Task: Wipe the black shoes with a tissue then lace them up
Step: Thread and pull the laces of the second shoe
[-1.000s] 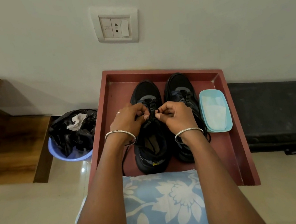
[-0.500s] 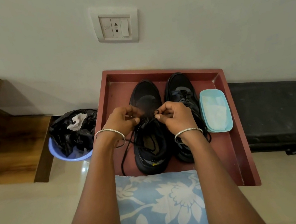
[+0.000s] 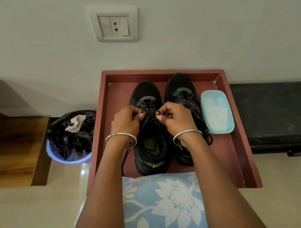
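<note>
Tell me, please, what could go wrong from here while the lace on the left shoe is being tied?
1. Both the left hand and right hand pinch small loops of the lace; a loop could slip free and undo the knot.
2. A loose lace end trails beside the left shoe on the red tray; it might be left hanging out.
3. The right shoe sits close beside, so its laces could get caught up.

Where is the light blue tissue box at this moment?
In the head view, the light blue tissue box lies on the right side of the red tray, just right of the right black shoe and near the wall.
</note>
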`<state>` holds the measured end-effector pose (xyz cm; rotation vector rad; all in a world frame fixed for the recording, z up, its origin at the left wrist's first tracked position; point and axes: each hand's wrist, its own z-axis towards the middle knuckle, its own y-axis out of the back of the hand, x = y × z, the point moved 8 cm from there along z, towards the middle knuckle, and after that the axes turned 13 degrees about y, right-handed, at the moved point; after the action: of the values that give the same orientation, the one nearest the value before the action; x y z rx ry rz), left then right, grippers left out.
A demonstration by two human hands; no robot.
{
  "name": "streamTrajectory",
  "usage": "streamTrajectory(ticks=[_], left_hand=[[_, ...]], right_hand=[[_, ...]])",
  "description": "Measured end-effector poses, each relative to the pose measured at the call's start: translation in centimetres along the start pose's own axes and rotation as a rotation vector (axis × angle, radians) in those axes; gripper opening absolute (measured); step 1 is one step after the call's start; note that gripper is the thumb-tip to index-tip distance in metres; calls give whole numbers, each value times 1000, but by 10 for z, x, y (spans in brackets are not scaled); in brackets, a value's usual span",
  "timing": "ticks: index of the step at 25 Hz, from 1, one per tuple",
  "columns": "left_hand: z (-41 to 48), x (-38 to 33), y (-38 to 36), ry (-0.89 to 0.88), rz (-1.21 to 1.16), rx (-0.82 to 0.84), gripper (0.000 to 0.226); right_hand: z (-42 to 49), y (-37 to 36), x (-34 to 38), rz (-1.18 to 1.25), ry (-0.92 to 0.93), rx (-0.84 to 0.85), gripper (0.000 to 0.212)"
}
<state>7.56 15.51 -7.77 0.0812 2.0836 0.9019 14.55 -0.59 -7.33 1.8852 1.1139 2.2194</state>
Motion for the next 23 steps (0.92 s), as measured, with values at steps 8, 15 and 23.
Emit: streamTrajectory(ticks=[8,15,23], left_hand=[[-4,2,3,22,-54,-26,4],[-19,22,1,149,-305,314,34],[-15,20,5,106,-242,248,27]], right_hand=[[0,0,-4,15,-22,-25,7],[-17,3,-16,337,-123,50,15],[-19,6,8,203,8,20,10]])
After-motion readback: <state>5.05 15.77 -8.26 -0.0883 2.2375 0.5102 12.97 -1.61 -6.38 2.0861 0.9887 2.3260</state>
